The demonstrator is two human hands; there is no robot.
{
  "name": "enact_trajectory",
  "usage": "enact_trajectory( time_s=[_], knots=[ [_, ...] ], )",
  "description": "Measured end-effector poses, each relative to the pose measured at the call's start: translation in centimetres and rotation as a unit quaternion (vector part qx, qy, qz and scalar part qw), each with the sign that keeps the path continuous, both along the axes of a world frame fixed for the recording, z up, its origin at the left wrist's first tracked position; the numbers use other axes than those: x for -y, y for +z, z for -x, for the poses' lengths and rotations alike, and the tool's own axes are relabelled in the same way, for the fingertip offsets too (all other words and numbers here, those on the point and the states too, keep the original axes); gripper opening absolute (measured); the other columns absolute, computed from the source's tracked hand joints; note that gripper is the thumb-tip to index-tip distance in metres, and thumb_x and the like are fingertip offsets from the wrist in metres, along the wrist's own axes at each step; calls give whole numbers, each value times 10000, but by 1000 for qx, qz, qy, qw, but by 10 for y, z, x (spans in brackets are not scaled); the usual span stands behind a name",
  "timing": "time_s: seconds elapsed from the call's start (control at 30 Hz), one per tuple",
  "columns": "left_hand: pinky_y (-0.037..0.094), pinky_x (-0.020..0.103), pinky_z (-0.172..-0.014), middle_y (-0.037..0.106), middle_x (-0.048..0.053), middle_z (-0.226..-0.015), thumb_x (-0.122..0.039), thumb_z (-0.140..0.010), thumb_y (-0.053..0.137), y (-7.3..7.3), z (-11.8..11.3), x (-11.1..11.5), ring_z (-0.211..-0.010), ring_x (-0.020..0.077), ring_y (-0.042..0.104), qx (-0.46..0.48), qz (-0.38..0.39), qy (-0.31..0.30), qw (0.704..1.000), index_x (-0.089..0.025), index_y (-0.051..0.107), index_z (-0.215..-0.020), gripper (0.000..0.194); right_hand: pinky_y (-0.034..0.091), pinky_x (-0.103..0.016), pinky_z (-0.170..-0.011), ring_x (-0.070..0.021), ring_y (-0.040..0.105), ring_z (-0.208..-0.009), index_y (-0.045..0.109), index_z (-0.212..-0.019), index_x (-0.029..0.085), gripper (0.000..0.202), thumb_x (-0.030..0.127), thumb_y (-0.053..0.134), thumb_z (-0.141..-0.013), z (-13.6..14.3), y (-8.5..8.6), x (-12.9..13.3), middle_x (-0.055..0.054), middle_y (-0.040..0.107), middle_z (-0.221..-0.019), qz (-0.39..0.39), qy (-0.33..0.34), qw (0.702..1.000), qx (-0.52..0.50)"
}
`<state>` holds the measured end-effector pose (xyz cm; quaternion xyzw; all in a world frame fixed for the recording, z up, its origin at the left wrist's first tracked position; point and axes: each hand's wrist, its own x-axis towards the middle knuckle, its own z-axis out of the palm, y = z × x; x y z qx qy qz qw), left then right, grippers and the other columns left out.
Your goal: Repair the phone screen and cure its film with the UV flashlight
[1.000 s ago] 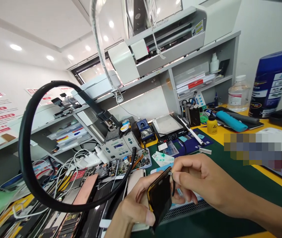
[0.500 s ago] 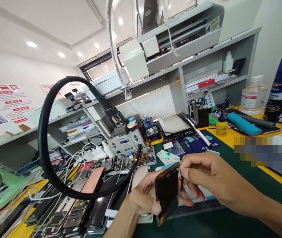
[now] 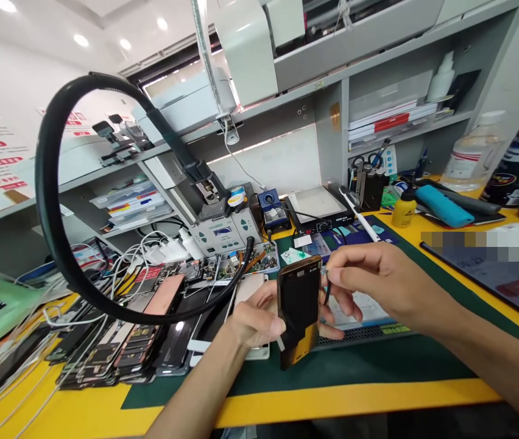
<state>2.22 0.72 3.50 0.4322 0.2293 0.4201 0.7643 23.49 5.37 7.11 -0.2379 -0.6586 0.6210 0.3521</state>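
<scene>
Nearest, the left hand (image 3: 253,317) grips a dark phone screen panel (image 3: 299,308) upright above the green mat (image 3: 378,360) on the yellow bench (image 3: 81,408), thumb on its near face and fingers curled behind. Just right of it, the right hand (image 3: 378,277) pinches a thin black flex cable (image 3: 326,291) at the panel's upper right edge between thumb and forefinger. Behind the hands, spare phones and boards (image 3: 150,329) lie heaped to the left beneath a looping black hose (image 3: 47,201). Further back stand a grey control unit (image 3: 223,230), a hot plate (image 3: 317,204) and a yellow bottle (image 3: 403,207), under grey shelves (image 3: 378,103).
</scene>
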Motion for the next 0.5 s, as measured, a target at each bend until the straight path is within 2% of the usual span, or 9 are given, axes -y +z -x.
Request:
enact_trajectory(
  time_s=[0.1, 0.17, 0.33, 0.5],
  knots=[
    [557, 401, -657, 740, 193, -932, -342, -487, 836, 0, 0, 0, -757, 319, 712, 9, 1, 2, 1000, -84, 723, -1043, 624, 447, -188, -454, -94, 560, -447, 650, -680, 171, 210, 243, 607, -873, 0, -2, -2, 11, 621, -497, 12, 8, 1000, -1],
    [557, 392, -660, 736, 194, -966, -313, -499, 824, 0, 1, 0, -781, 318, 713, 15, -2, 4, 1000, -82, 723, -1063, 617, 451, -198, -457, -100, 562, -456, 654, -686, 173, 211, 260, 612, -874, 0, -3, -3, 8, 626, -508, 14, 8, 1000, 0],
    [563, 479, -879, 717, 139, -1120, -251, -568, 759, 2, 8, 0, -1026, 329, 680, 38, -29, 42, 998, -136, 671, -1252, 699, 456, -239, -461, -123, 543, -468, 655, -692, 173, 251, 337, 629, -880, 0, -3, -5, 0, 602, -518, -4, -7, 1000, 16],
    [550, 509, -911, 724, 142, -1097, -260, -651, 685, 11, 8, -1, -962, 304, 697, 44, -19, 106, 993, -132, 632, -1293, 656, 428, -248, -459, -134, 538, -487, 653, -709, 180, 255, 360, 624, -889, 1, -6, -8, 3, 589, -531, -22, -44, 998, 43]
  ],
)
